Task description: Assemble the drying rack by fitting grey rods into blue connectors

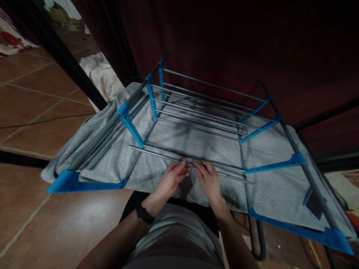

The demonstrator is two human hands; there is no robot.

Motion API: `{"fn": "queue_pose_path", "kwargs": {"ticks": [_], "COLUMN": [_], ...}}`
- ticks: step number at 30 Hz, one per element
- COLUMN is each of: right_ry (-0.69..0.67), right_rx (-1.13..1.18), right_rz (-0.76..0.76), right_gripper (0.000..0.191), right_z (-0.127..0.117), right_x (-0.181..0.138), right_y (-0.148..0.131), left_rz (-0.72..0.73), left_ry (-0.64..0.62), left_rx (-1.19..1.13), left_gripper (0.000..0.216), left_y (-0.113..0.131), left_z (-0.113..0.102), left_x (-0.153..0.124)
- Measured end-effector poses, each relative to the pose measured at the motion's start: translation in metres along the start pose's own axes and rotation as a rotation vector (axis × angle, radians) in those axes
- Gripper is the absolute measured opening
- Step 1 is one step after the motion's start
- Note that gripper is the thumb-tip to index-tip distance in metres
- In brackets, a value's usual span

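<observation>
A thin metal rod (157, 154) runs crosswise in front of me, pinched in both hands near its middle. My left hand (171, 179), palm turned partly up and a dark band on its wrist, has its fingertips closed on the rod. Close beside it, my right hand (208, 181) grips the rod from above. Just beyond lies a rack frame of grey tubes (291, 140) joined by blue plastic brackets (131, 127). Several crossbars (202, 117) span the frame's far part. One more crossbar (224, 166) sits right behind the held rod, between two blue brackets.
Grey cloth (193, 134) covers the surface beneath the rack. Several loose rods (108, 144) lie at its left side. A phone (313, 204) rests at the right. Dark metal posts (70, 63) and a dark red curtain (224, 41) stand around. Tiled floor (30, 112) shows at the left.
</observation>
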State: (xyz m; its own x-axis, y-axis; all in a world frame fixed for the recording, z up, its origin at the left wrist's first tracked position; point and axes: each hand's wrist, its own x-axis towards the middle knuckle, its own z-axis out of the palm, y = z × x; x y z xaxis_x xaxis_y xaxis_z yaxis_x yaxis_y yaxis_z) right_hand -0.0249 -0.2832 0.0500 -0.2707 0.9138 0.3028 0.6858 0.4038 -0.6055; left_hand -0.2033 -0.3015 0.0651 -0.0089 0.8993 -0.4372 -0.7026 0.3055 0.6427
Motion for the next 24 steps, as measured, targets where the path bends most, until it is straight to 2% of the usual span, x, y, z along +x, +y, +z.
{"fn": "queue_pose_path", "kwargs": {"ticks": [7, 12, 16, 19, 22, 24], "right_ry": [-0.023, 0.071, 0.247, 0.392, 0.625, 0.807], "right_rx": [-0.141, -0.267, -0.289, -0.205, 0.018, 0.316], "right_rz": [-0.029, 0.035, 0.157, 0.278, 0.486, 0.684], "right_gripper": [0.037, 0.04, 0.046, 0.052, 0.056, 0.056], "right_z": [0.01, 0.002, -0.01, -0.017, -0.018, -0.016], "right_x": [-0.016, -0.035, -0.05, -0.059, -0.065, -0.066], "right_y": [0.02, 0.046, 0.062, 0.071, 0.083, 0.093], "left_rz": [-0.059, -0.112, -0.131, -0.132, -0.119, -0.108], "left_ry": [0.096, 0.154, 0.235, 0.279, 0.3, 0.31], "left_rx": [-0.068, -0.044, -0.037, -0.027, -0.012, 0.0], "left_gripper": [0.027, 0.014, 0.014, 0.019, 0.02, 0.02], "left_y": [-0.007, -0.003, 0.004, 0.011, 0.018, 0.02], "left_z": [-0.017, -0.028, -0.032, -0.035, -0.039, -0.042], "left_x": [0.007, 0.012, 0.015, 0.019, 0.023, 0.025]}}
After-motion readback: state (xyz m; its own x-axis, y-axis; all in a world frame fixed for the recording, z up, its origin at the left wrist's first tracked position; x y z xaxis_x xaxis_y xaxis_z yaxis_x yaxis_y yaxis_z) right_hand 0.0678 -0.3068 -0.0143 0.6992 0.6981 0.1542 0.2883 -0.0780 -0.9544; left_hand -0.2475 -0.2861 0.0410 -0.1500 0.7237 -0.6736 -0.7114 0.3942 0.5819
